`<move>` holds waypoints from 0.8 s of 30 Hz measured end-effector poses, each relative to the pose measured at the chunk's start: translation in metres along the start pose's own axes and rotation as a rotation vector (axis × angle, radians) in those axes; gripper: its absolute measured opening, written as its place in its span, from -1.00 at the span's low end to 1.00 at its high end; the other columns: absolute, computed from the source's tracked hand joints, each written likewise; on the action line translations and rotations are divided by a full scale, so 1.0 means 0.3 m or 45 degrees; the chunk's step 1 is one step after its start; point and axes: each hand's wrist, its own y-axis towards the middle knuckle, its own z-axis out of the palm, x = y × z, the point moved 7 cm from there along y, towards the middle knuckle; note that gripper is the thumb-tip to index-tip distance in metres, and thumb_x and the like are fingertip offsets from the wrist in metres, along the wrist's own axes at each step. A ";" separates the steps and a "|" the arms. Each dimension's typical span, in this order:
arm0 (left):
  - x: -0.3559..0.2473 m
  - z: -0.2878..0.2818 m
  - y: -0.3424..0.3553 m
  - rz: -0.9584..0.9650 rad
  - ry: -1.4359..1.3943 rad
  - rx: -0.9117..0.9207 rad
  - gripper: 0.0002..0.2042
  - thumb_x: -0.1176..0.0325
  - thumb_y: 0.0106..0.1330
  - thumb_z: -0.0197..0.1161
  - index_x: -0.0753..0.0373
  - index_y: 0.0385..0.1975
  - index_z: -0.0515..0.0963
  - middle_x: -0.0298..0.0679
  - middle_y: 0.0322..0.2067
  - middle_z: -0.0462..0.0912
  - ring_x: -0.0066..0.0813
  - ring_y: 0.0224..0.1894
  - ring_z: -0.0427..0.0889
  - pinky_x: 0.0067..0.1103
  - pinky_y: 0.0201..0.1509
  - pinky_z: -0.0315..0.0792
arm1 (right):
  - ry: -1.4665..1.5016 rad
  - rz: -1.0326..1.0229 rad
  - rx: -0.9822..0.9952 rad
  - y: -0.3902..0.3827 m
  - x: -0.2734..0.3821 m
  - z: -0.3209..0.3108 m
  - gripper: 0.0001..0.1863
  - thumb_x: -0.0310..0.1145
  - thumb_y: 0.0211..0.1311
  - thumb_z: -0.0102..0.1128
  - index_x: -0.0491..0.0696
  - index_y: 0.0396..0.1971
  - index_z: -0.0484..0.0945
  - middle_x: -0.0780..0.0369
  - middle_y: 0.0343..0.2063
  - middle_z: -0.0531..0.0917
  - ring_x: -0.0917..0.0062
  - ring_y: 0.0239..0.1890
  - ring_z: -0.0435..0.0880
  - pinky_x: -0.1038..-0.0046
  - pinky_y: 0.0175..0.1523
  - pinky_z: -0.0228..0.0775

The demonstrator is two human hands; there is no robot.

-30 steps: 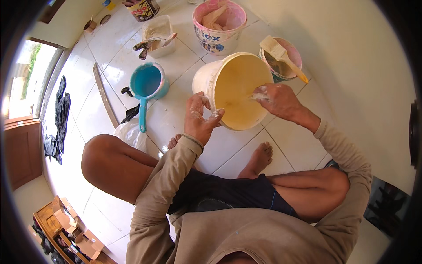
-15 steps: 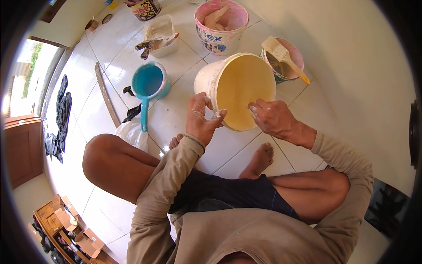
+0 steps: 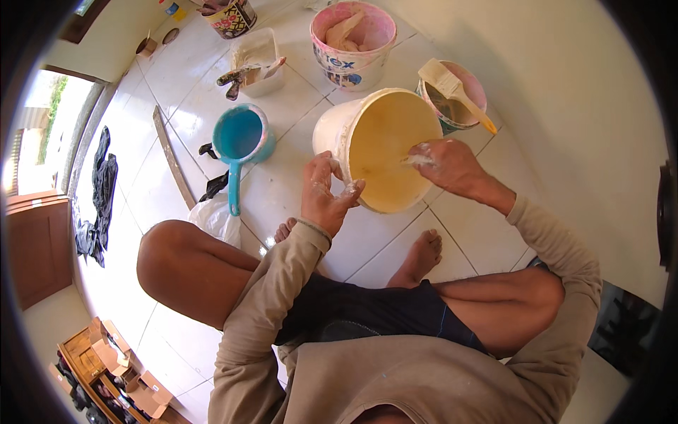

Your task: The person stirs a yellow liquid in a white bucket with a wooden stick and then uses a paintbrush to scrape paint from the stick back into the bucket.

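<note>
Your right hand has slid back over the rim into the tilted yellow bucket, fingers pressed together against its inner wall. Your left hand stays at the near rim, fingers loosely curled, white-smeared, gripping nothing.

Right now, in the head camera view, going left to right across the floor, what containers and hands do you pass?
Teal scoop with handle → left hand → tilted cream bucket with yellow inside → right hand, reaching inside that bucket → small pink-rimmed tub with a brush.
</note>
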 end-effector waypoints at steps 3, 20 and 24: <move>-0.001 0.001 -0.004 -0.021 0.032 -0.003 -0.69 0.54 0.15 0.33 0.24 -0.24 0.30 -0.14 0.17 0.24 -0.28 0.12 0.46 -0.50 -0.24 0.71 | -0.251 -0.052 -0.035 0.000 0.014 -0.037 -0.69 -0.40 0.05 0.22 -0.13 -0.16 0.64 0.12 -0.28 0.66 0.24 -0.32 0.66 0.29 -0.15 0.51; 0.012 -0.001 0.003 -0.143 -0.156 -0.044 -0.66 0.53 0.17 0.33 0.24 -0.21 0.25 -0.13 0.16 0.17 -0.30 0.08 0.49 -0.54 -0.29 0.70 | -0.249 -0.696 -0.427 -0.049 0.169 -0.066 -0.89 -0.43 0.17 0.09 -0.13 -0.38 0.54 0.17 -0.52 0.54 0.32 -0.54 0.61 0.35 -0.50 0.46; 0.003 0.005 -0.005 -0.226 -0.229 -0.061 -0.67 0.56 0.19 0.29 0.23 -0.20 0.24 -0.16 0.06 0.33 -0.36 0.01 0.54 -0.55 -0.30 0.69 | -0.439 -0.390 -0.299 0.005 0.095 -0.065 -0.89 -0.40 0.16 0.12 -0.12 -0.39 0.54 0.18 -0.51 0.56 0.30 -0.54 0.61 0.32 -0.47 0.46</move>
